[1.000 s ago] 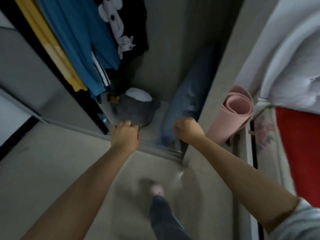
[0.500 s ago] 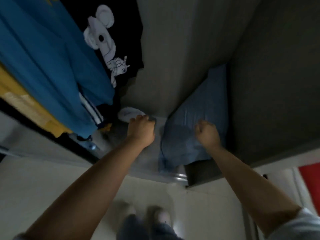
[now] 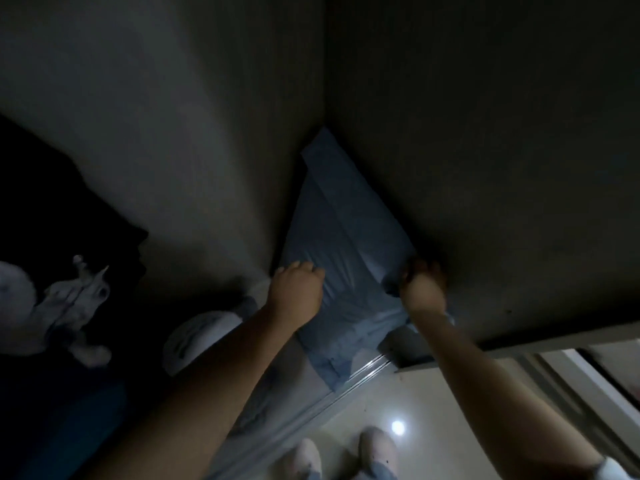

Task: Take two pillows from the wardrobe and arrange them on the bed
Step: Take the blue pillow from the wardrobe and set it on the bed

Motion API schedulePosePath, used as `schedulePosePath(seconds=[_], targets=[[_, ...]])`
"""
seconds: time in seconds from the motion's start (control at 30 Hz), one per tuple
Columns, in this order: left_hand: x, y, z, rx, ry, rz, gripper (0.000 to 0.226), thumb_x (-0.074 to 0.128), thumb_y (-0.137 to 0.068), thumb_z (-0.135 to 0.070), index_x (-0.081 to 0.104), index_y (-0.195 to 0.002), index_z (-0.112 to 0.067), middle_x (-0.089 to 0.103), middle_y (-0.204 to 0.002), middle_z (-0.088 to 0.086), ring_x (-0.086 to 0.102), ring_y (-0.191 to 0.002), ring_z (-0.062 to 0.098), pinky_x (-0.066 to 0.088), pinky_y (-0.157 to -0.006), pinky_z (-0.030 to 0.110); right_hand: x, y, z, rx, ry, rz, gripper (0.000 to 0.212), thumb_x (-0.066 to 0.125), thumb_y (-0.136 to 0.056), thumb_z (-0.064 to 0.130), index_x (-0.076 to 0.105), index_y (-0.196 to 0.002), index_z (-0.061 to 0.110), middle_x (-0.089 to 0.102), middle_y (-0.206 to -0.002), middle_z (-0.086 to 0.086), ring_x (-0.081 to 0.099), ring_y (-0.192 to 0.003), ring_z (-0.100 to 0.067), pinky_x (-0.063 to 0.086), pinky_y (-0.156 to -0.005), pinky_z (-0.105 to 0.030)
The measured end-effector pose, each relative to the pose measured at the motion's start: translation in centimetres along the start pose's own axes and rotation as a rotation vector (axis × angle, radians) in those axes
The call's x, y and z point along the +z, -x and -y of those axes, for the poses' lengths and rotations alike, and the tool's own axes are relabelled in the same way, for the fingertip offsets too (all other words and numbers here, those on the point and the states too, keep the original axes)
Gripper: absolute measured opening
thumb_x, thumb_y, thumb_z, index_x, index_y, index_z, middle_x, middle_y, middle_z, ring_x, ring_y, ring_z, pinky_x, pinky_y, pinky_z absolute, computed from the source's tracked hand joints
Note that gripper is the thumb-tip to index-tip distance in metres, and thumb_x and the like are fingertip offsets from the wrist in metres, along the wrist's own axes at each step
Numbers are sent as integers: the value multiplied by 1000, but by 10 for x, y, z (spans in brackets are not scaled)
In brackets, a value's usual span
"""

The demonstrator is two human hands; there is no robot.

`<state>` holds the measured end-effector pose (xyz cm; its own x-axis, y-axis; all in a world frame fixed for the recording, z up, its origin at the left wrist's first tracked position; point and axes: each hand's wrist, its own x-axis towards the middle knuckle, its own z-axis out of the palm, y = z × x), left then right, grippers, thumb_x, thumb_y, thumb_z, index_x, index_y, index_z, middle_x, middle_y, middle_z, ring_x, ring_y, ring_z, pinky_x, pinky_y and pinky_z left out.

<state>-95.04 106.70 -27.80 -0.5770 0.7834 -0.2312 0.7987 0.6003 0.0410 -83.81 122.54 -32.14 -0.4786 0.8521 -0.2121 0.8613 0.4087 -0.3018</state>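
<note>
A blue pillow (image 3: 341,233) stands on end in the dark right corner of the wardrobe (image 3: 194,140), leaning against the side wall. My left hand (image 3: 294,294) is closed on the pillow's left edge. On the pillow's right edge, against the wardrobe side wall, my right hand (image 3: 423,289) is also closed. A second pillow cannot be made out for sure; a grey and white cushion-like thing (image 3: 197,336) lies on the wardrobe floor to the left, partly behind my left arm.
Dark hanging clothes with a white cartoon print (image 3: 65,299) fill the left side. The metal sliding-door track (image 3: 349,393) runs along the wardrobe's front edge. My feet (image 3: 377,448) stand on the glossy pale floor just outside it.
I have leaned further into the wardrobe. Both hands moved forward and closed on the blue pillow's two side edges; the left hand shifted right from the grey cushion to the pillow.
</note>
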Motion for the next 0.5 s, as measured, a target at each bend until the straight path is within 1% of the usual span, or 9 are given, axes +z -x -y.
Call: schedulePosePath(seconds=[0.07,0.17,0.23,0.27,0.33,0.4,0.43,0.47,0.5], targets=[[0,-34,-11,52,39,-25,30,39,-92,-9,50,-120,-10,56,-124,12,49,-117,30,43,-93,39,6,-7,1,38,-40,-75,34,42,-97,20,51,-121,-3,51,-127,-25,47,-118,-35,37,-96,-40],[2,-83,-34,131,142,-136,41,38,-92,-4,42,-133,-9,49,-133,14,43,-123,29,40,-98,41,10,-23,2,80,-108,-32,52,53,-93,35,42,-122,-7,55,-122,-27,55,-109,-38,44,-89,-41],[7,-106,-41,164,162,-204,45,38,-92,-3,39,-137,-9,44,-140,14,39,-128,28,38,-104,40,18,-27,1,-5,38,-9,63,52,-90,47,41,-123,-6,59,-118,-25,60,-104,-36,47,-84,-40],[11,-114,-42,193,152,-217,46,39,-92,-4,38,-138,-9,42,-142,13,37,-130,26,37,-105,39,23,-27,-1,-68,116,-22,64,49,-90,50,41,-122,-5,60,-114,-24,61,-101,-35,47,-82,-40],[23,-120,-39,256,72,-193,49,40,-92,-6,34,-141,-13,37,-147,8,33,-134,23,33,-105,36,33,-19,-4,-154,174,-42,55,46,-92,47,44,-119,0,63,-109,-22,62,-96,-35,46,-83,-40],[33,-117,-32,309,-27,-166,53,37,-94,-10,25,-145,-19,33,-150,5,30,-136,22,32,-105,36,40,-9,-5,-204,169,-44,39,45,-95,39,48,-116,6,65,-108,-20,63,-95,-33,42,-88,-40],[36,-113,-29,340,-54,-170,54,37,-93,-11,25,-145,-21,36,-149,6,33,-135,24,33,-104,37,45,-4,-5,-224,160,-47,32,45,-96,32,51,-113,6,66,-107,-18,64,-95,-32,41,-90,-38],[36,-108,-27,394,-64,-183,53,39,-91,-12,31,-143,-21,46,-142,11,41,-129,27,36,-102,38,48,3,-5,-254,154,-62,25,48,-94,26,56,-108,6,69,-104,-18,65,-92,-31,41,-90,-36],[35,-102,-25,471,-65,-213,51,42,-86,-11,43,-137,-21,59,-128,15,55,-116,31,43,-96,39,50,12,-4,-284,188,-86,19,58,-88,20,62,-98,5,72,-95,-17,69,-82,-30,45,-86,-34]])
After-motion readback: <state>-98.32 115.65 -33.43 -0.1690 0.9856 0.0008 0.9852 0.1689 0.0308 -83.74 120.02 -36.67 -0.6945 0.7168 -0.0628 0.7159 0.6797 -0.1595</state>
